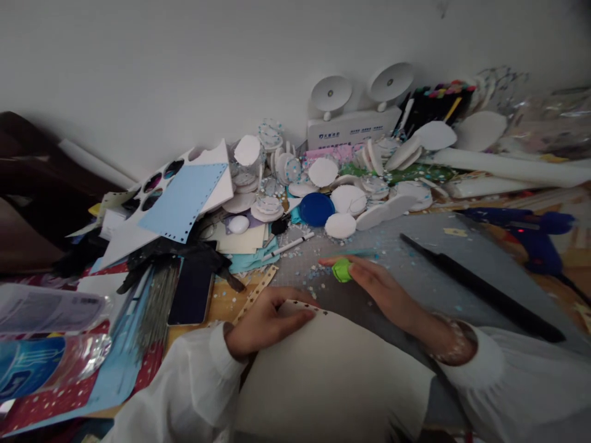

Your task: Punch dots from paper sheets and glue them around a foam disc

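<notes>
My left hand [268,323] pinches the far edge of a cream paper sheet [332,375], thumb on top. Small punched holes run along that edge, and the sheet bends down toward me. Just right of it, my right hand [388,295] holds a small bright green craft punch [342,271] between thumb and fingers, above the grey cutting mat [369,240] and apart from the sheet. The punch's underside is hidden. Beside my left hand lies a narrow cream strip [258,292] with holes. Tiny punched paper bits are scattered on the mat beyond my hands.
White foam discs [323,172] pile up at the back, with a dark blue round lid [316,210] among them. A black long-handled tool [480,286] and a blue glue gun [530,231] lie right. Left are a phone [191,289], blue perforated paper [184,200] and a bottle [50,363].
</notes>
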